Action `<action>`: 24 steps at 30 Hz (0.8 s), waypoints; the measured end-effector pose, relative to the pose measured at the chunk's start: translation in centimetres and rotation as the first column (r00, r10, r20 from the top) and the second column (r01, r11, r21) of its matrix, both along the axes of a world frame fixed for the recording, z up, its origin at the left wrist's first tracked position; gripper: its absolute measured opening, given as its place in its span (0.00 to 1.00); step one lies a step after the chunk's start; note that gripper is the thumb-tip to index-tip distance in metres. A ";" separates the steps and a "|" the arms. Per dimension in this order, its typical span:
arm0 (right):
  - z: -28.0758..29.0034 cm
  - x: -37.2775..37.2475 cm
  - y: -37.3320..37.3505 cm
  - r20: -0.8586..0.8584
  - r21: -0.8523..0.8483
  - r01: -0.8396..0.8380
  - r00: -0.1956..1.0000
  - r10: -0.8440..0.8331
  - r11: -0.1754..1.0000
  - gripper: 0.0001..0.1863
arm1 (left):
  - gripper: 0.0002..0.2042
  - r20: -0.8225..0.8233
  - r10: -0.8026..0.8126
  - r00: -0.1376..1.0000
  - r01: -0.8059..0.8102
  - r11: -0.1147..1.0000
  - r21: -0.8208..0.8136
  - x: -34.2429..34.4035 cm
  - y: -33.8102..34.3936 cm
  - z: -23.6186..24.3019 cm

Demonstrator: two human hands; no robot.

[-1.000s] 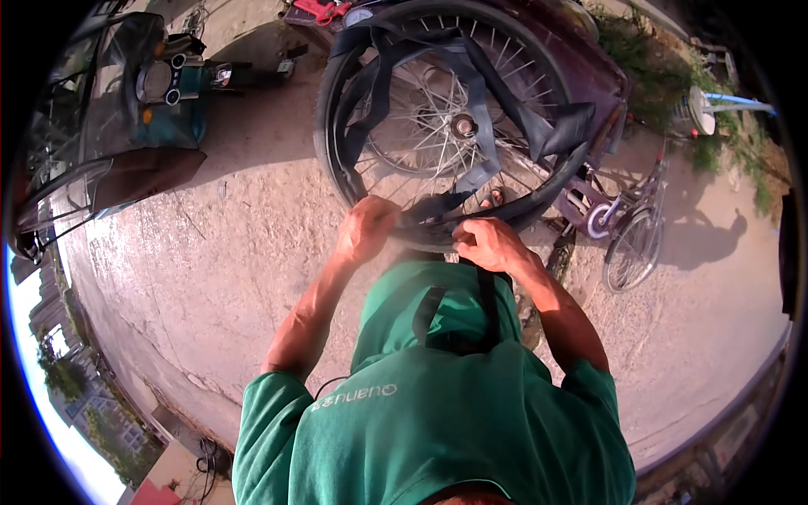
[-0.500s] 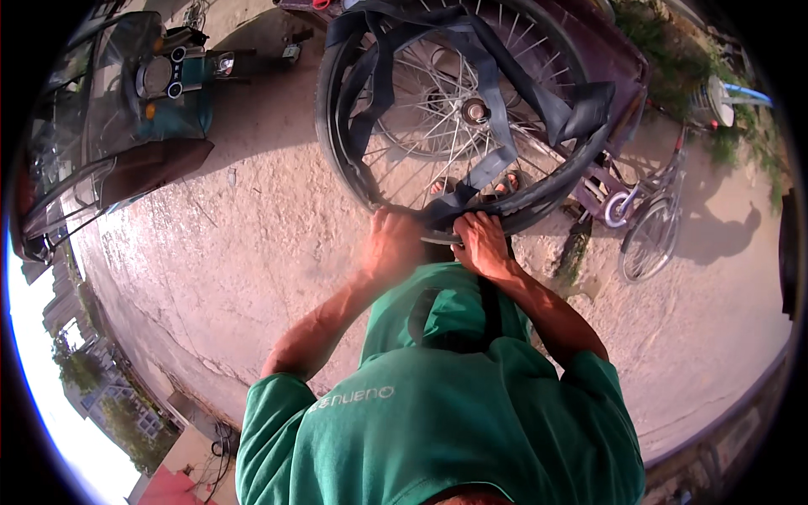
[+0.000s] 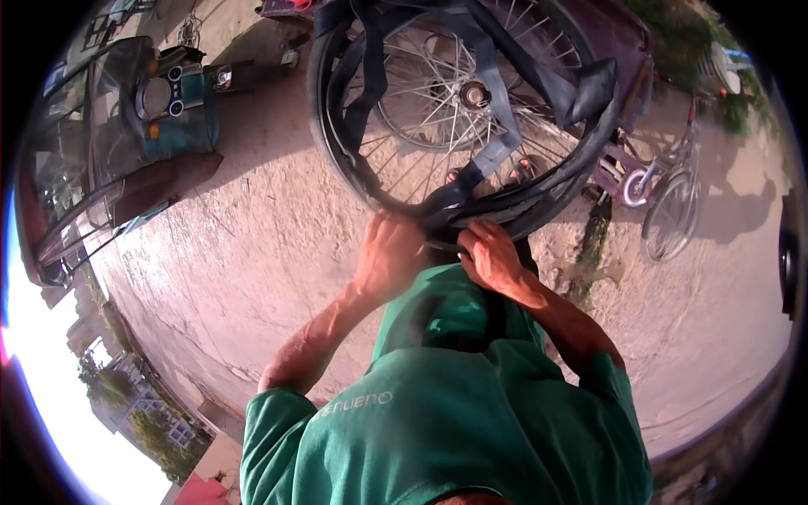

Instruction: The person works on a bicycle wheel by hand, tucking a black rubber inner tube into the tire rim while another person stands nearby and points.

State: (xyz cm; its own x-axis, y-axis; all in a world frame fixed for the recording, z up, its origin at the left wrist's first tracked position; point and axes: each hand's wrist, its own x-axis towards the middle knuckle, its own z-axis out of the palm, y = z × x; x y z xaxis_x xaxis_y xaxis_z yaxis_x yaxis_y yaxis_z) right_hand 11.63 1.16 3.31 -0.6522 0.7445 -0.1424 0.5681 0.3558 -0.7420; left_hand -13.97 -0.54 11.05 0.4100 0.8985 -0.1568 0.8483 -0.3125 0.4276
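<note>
A spoked wheel [image 3: 474, 95] with a black tyre [image 3: 322, 126] stands in front of me, its near edge toward my body. Over the spokes droops a flat, dark inner tube [image 3: 498, 158], and one stretch of it runs down to the tyre's near edge between my hands. My left hand [image 3: 391, 252] has its fingers curled over that edge, slightly blurred. To the right of it, my right hand [image 3: 495, 259] grips the same edge with bent fingers and thumb. How the tyre bead sits on the rim under my fingers is hidden.
A three-wheeled vehicle [image 3: 181, 101] with a clear windscreen is at the far left. On the right are a purple cart body [image 3: 635, 76] and a small bicycle wheel [image 3: 672, 220]. A white bucket [image 3: 722, 69] stands at the far right. Rough concrete ground [image 3: 227, 252] surrounds me.
My right hand has shifted slightly right and nearer along the tyre edge, its fingers more bent. My left hand stays at the edge. The whole view has shifted a little.
</note>
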 end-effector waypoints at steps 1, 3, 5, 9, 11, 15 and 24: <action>-0.4 -0.2 -0.2 -0.008 0.007 0.018 1.000 -0.018 1.000 0.13 | 0.21 -0.010 -0.024 1.000 0.024 1.000 0.000 -0.2 0.2 -0.2; -0.5 -0.6 -0.3 -0.017 0.009 0.039 0.999 -0.039 0.999 0.13 | 0.21 -0.020 -0.052 0.998 0.052 0.999 -0.007 -0.2 1.0 -0.4; 0.0 -1.4 -0.1 -0.082 -0.063 0.127 0.988 -0.132 0.990 0.17 | 0.21 -0.074 -0.073 0.995 0.061 0.987 -0.148 0.1 2.7 -0.7; 0.0 -1.9 0.5 -0.161 -0.029 0.198 0.967 -0.200 0.980 0.22 | 0.18 -0.060 -0.147 0.987 0.135 0.976 -0.174 0.6 2.4 -2.4; -0.5 -2.1 0.9 0.001 -0.092 0.137 0.991 -0.137 0.986 0.26 | 0.16 -0.086 -0.155 0.984 0.138 0.974 -0.181 0.4 2.1 -2.5; -1.3 -2.3 1.5 0.099 -0.140 0.056 0.994 -0.042 0.989 0.25 | 0.13 -0.105 -0.165 0.981 0.148 0.977 -0.155 0.1 2.1 -1.9; -4.0 0.4 6.0 -0.252 -0.377 -0.159 0.966 0.063 0.913 0.16 | 0.08 -0.141 -0.167 0.976 0.147 0.978 -0.147 -0.2 1.9 -1.2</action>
